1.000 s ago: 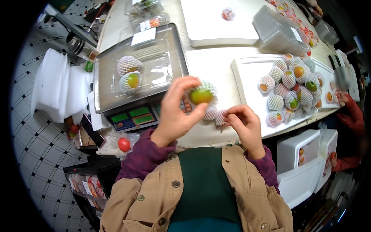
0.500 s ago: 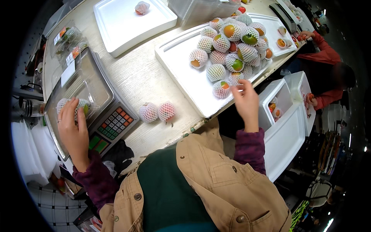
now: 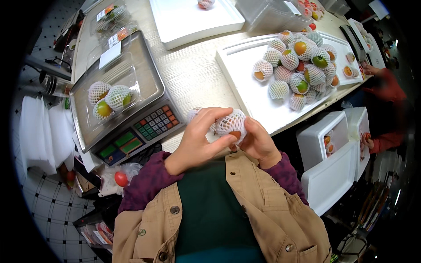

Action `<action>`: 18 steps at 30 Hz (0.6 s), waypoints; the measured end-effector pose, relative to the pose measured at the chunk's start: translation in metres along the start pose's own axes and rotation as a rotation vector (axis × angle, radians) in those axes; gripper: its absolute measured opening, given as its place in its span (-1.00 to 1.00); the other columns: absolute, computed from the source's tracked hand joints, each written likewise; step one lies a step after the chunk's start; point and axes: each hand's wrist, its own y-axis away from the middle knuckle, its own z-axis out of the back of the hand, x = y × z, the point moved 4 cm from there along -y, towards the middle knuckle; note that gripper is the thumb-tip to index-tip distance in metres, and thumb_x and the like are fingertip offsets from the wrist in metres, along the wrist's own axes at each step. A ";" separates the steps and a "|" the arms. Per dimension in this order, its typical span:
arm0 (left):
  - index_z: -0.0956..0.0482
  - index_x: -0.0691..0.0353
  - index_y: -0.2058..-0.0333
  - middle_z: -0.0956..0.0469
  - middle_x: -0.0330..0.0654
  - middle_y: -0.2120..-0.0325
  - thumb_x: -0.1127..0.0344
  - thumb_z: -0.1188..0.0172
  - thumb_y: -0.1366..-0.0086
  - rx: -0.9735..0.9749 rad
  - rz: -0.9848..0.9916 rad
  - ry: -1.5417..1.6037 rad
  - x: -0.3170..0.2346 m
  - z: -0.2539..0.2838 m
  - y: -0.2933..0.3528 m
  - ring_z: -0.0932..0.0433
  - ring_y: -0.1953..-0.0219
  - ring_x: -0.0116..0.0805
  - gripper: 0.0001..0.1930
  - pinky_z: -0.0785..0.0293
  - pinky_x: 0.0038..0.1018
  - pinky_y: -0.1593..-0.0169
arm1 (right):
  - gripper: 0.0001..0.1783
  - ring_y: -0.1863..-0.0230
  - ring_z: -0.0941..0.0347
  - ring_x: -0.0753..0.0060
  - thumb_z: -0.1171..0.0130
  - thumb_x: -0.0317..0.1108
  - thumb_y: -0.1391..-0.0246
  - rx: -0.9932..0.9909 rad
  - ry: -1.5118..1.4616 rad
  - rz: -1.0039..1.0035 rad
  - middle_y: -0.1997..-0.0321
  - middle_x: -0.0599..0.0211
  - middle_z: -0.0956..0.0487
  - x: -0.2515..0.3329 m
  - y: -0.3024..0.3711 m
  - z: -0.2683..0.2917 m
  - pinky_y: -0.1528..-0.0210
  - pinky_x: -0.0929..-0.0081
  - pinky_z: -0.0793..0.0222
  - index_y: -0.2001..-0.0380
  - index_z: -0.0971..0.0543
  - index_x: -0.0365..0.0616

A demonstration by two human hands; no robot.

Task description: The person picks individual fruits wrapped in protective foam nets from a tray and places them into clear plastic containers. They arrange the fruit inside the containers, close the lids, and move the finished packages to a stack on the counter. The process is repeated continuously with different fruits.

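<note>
In front of my chest both hands hold one tomato in a white foam net, a patch of its orange skin showing below. My left hand curls round its left side, thumb and fingers on the net. From the right, my right hand closes on it. Another netted tomato shows partly behind my left fingers. On the scale lies an open clear plastic box with three netted tomatoes inside. A pile of netted tomatoes rests on a white foam tray.
A second foam tray with one netted tomato stands at the back, beside stacked clear boxes. Filled boxes sit behind the scale. At right are a foam bin, a loose lid and another person's red sleeve.
My left hand has left the box on the scale and my right hand has left the pile. They now meet round a netted tomato; the pile's front one is gone. The view has shifted.
</note>
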 end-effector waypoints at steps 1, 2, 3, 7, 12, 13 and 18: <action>-0.44 0.34 0.06 -0.46 -0.10 0.10 0.46 -0.24 -0.09 -0.019 0.044 0.003 0.004 0.003 0.002 -0.48 0.13 -0.36 -0.60 -0.42 -0.47 0.08 | -0.53 0.23 -0.47 0.50 -0.03 -0.15 -0.17 -0.034 0.040 0.018 0.15 0.30 -0.50 -0.003 -0.004 -0.001 0.35 0.56 -0.42 -0.03 -0.29 -0.21; -0.46 0.34 0.09 -0.47 -0.11 0.12 0.46 -0.23 -0.11 -0.037 0.088 0.007 0.009 0.006 0.004 -0.48 0.15 -0.39 -0.65 -0.42 -0.48 0.09 | -0.53 0.23 -0.47 0.48 -0.04 -0.17 -0.17 -0.068 0.080 0.036 0.15 0.28 -0.50 -0.006 -0.008 -0.001 0.35 0.56 -0.43 -0.04 -0.27 -0.21; -0.46 0.35 0.12 -0.46 -0.13 0.14 0.46 -0.21 -0.14 -0.081 0.117 0.035 0.015 0.008 0.007 -0.48 0.17 -0.42 -0.70 -0.42 -0.50 0.11 | -0.53 0.22 -0.48 0.47 -0.05 -0.19 -0.18 -0.103 0.122 0.054 0.14 0.27 -0.50 -0.008 -0.012 -0.002 0.35 0.55 -0.43 -0.05 -0.25 -0.22; -0.48 0.36 0.25 -0.49 -0.21 0.27 0.45 -0.10 -0.26 -0.235 0.277 0.263 0.029 0.012 0.015 -0.47 0.31 -0.55 -0.88 -0.41 -0.61 0.23 | -0.51 0.29 -0.50 0.42 -0.11 -0.23 -0.16 -0.156 0.298 0.076 0.15 0.19 -0.50 -0.007 -0.015 -0.012 0.36 0.58 -0.45 -0.05 -0.23 -0.22; -0.45 0.36 0.29 -0.49 -0.29 0.40 0.43 -0.10 -0.28 -0.259 0.373 0.434 0.028 0.012 0.015 -0.45 0.42 -0.64 -0.89 -0.41 -0.67 0.34 | -0.56 0.36 -0.50 0.43 -0.10 -0.27 -0.15 -0.059 -0.059 -0.022 0.16 0.18 -0.50 -0.014 -0.015 0.001 0.41 0.59 -0.47 -0.03 -0.27 -0.21; -0.45 0.36 0.29 -0.49 -0.29 0.40 0.43 -0.10 -0.28 -0.252 0.371 0.431 0.027 0.013 0.015 -0.45 0.43 -0.64 -0.89 -0.41 -0.67 0.33 | -0.56 0.37 -0.49 0.44 -0.10 -0.27 -0.15 -0.052 -0.095 -0.023 0.16 0.18 -0.50 -0.015 -0.015 0.000 0.42 0.59 -0.47 -0.02 -0.28 -0.21; -0.45 0.34 0.19 -0.48 -0.24 0.25 0.43 -0.10 -0.28 -0.215 0.322 0.390 0.031 0.013 0.018 -0.45 0.27 -0.57 -0.84 -0.41 -0.63 0.24 | -0.56 0.26 -0.47 0.44 -0.10 -0.34 -0.13 -0.121 -0.014 0.058 0.12 0.22 -0.49 -0.010 -0.015 -0.001 0.29 0.56 -0.44 -0.04 -0.27 -0.20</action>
